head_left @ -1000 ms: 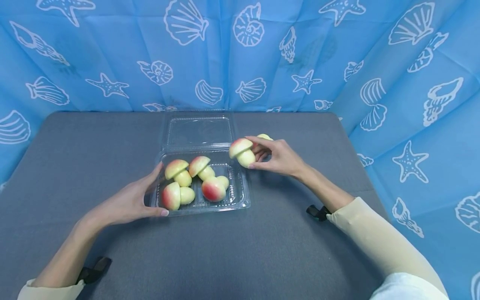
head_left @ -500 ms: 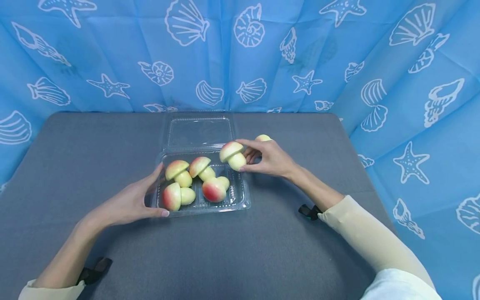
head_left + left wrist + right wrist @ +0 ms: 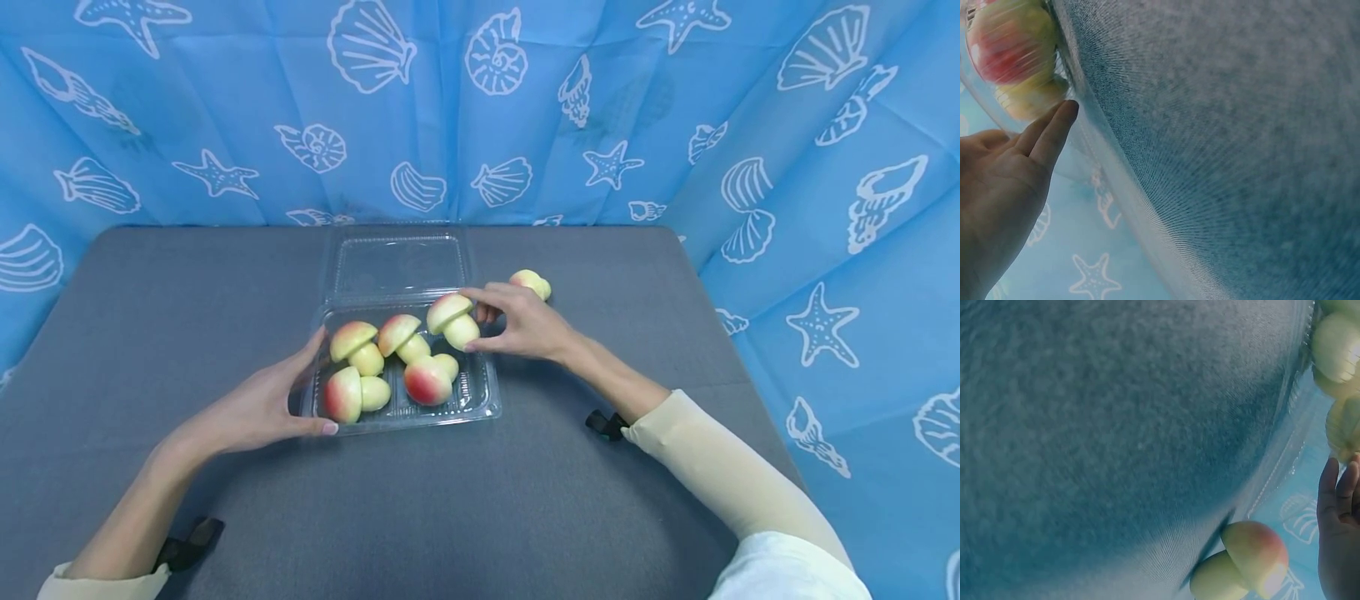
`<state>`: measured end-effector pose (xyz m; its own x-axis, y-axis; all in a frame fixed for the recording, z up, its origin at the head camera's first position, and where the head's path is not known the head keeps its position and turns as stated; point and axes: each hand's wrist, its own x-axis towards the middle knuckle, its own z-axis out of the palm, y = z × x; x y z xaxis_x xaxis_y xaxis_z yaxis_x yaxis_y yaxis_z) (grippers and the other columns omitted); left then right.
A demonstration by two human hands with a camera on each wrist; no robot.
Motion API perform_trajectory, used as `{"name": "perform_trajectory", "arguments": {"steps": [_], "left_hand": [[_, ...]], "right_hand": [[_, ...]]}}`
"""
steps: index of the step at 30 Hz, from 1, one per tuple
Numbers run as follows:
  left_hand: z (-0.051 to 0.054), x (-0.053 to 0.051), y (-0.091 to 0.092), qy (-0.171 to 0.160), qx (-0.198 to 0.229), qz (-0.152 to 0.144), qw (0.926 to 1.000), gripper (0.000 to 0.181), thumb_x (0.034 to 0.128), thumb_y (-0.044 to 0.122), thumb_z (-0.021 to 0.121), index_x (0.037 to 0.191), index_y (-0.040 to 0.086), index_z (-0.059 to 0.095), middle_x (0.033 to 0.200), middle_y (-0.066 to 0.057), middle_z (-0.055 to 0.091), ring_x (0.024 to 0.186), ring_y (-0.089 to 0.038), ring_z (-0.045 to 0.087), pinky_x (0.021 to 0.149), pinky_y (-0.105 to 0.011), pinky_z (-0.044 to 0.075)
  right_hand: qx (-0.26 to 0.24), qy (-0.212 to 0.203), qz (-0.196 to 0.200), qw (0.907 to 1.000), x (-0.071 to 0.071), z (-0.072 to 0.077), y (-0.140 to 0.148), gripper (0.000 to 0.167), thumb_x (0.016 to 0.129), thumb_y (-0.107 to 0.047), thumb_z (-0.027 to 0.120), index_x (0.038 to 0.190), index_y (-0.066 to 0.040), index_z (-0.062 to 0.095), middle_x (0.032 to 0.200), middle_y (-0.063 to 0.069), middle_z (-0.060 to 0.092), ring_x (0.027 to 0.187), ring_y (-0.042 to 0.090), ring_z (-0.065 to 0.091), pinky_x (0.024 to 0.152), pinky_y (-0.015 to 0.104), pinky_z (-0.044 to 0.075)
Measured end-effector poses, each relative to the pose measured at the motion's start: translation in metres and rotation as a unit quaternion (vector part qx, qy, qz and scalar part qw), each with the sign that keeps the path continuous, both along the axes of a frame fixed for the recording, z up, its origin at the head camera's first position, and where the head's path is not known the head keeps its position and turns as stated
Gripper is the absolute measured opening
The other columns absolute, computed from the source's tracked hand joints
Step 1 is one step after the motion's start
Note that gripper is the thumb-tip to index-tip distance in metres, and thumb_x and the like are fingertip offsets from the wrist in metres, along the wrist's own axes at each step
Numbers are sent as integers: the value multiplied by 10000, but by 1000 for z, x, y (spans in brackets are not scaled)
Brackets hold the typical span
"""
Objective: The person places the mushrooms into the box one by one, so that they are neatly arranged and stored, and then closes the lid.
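Observation:
My right hand (image 3: 525, 325) pinches a yellow mushroom-shaped piece (image 3: 452, 321) with a red-tinged cap, at the back right of the clear plastic container (image 3: 480, 404); whether it touches the bottom I cannot tell. Several similar pieces lie inside, among them one with a red cap (image 3: 427, 381) at the front. Spread around the container's left side, my left hand (image 3: 255, 408) has its thumb by the front corner and its fingers along the side. In the left wrist view the fingers of this hand (image 3: 1013, 181) look straight beside the clear wall.
One more mushroom piece (image 3: 529, 283) lies on the grey table (image 3: 480, 508) behind my right hand; the right wrist view also shows this piece (image 3: 1254, 553). The container's clear lid (image 3: 399, 262) lies folded back. A blue shell-patterned curtain (image 3: 450, 100) hangs behind the table.
My right hand has moved left and slightly toward me, carrying the mushroom piece from the container's right edge to above or inside its back right part. My left hand has stayed put.

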<state>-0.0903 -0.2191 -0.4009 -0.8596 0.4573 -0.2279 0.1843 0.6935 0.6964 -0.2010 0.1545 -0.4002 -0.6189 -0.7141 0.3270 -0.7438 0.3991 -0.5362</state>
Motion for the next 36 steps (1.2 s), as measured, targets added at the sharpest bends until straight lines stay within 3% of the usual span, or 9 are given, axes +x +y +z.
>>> {"name": "perform_trajectory", "arguments": {"steps": [7, 21, 28, 36], "left_hand": [[0, -1, 0, 70, -74, -18, 9999, 1274, 752, 633, 768, 1601, 112, -27, 1631, -237, 109, 1345, -471, 416, 1044, -609, 387], [0, -1, 0, 121, -70, -10, 9999, 1263, 761, 607, 778, 1601, 122, -31, 1634, -227, 105, 1373, -468, 376, 1062, -618, 359], [-2, 1, 1, 120, 69, -92, 9999, 1249, 777, 598, 768, 1598, 111, -37, 1641, -207, 92, 1412, -439, 328, 1072, -593, 362], [-2, 2, 1, 135, -12, -73, 9999, 1258, 768, 625, 757, 1598, 114, -37, 1638, -213, 96, 1403, -451, 336, 1065, -604, 365]], "right_hand": [[215, 128, -136, 9996, 2, -5, -4, 695, 727, -316, 903, 1321, -72, 638, 823, -10, 527, 777, 99, 515, 678, 254, 470], [509, 76, -279, 9983, 6, -5, -8, 786, 693, -365, 914, 1361, -75, 618, 842, 5, 493, 761, 114, 495, 650, 245, 421], [238, -158, -243, 9993, 6, -8, -4, 699, 733, -311, 895, 1332, -58, 638, 841, 13, 519, 754, 114, 549, 684, 278, 503], [-108, -26, -332, 9994, 4, -7, 6, 592, 746, -233, 892, 1264, -38, 682, 875, 14, 599, 778, 124, 573, 704, 266, 526]]}}
